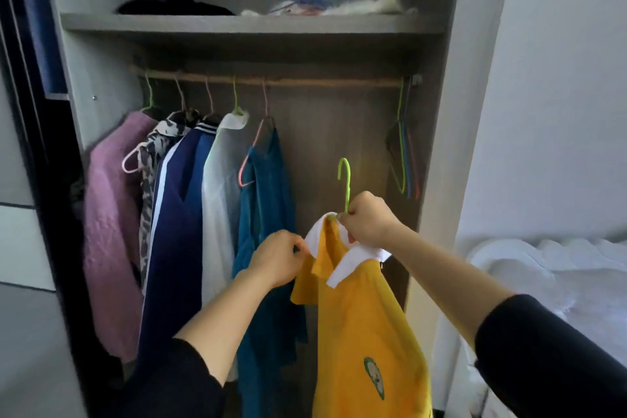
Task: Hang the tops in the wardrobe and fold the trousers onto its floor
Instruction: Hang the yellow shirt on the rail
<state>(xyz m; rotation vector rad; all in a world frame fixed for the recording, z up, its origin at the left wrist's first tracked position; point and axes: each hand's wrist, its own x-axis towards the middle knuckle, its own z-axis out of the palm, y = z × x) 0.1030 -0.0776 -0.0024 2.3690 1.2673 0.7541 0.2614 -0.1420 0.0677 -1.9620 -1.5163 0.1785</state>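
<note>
Left hand [276,261] pinches yellow shirt [359,332], right hand [368,219] grips its green hanger [346,187]

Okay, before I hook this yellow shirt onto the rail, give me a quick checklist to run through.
1. Right hand grips the green hanger below its hook: ok.
2. Hook upright and clear of fabric: ok.
3. Yellow shirt shoulders seated on the hanger: cannot tell, fabric hides them.
4. Left hand free of the shirt: not ok, it pinches the white collar.
5. Free stretch of rail between the teal top and the empty hangers: ok.
</note>
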